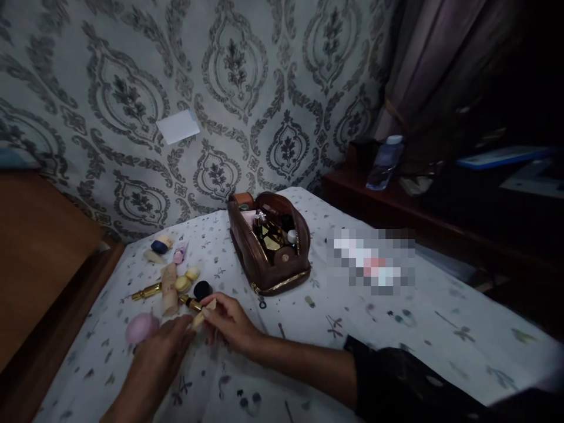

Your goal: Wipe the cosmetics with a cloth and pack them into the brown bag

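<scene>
My right hand [229,323] pinches a small, pale beige piece [199,320] whose kind I cannot make out. Fingertips of my left hand [163,349] meet its lower end, and the left fingers are partly hidden behind the back of the hand. Just beyond them lie a gold tube [190,302], a beige cosmetic tube [169,291] and a round black cap [202,290]. A pink rounded object [141,328] rests beside my left hand. Behind my right hand stands a brown cosmetic bag [268,270], unzipped, with gold and dark items inside.
Small cream-yellow rounds [183,285], another gold tube [147,292], a pink tube [180,251] and a dark blue item [159,246] lie on the patterned sheet [264,376]. A blurred-out item [370,258] is right of the bag. A bottle [384,164] stands on a dark ledge.
</scene>
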Demonstrator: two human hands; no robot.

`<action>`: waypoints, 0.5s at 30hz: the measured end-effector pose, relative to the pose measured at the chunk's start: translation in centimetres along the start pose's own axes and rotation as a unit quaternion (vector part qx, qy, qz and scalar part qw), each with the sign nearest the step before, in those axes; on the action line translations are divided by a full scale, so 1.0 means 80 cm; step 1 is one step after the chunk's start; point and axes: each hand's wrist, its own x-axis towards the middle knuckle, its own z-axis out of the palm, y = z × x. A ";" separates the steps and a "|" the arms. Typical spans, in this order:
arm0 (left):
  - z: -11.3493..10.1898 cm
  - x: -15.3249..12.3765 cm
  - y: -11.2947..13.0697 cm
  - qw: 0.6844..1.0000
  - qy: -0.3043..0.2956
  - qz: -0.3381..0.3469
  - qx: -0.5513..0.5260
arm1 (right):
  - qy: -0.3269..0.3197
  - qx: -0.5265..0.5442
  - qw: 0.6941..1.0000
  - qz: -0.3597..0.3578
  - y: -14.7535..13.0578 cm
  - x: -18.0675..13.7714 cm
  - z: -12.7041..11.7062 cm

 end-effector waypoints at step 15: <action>0.040 0.023 0.089 0.988 0.153 -0.003 0.016 | 0.031 -0.070 0.994 -0.074 0.001 -0.041 -0.010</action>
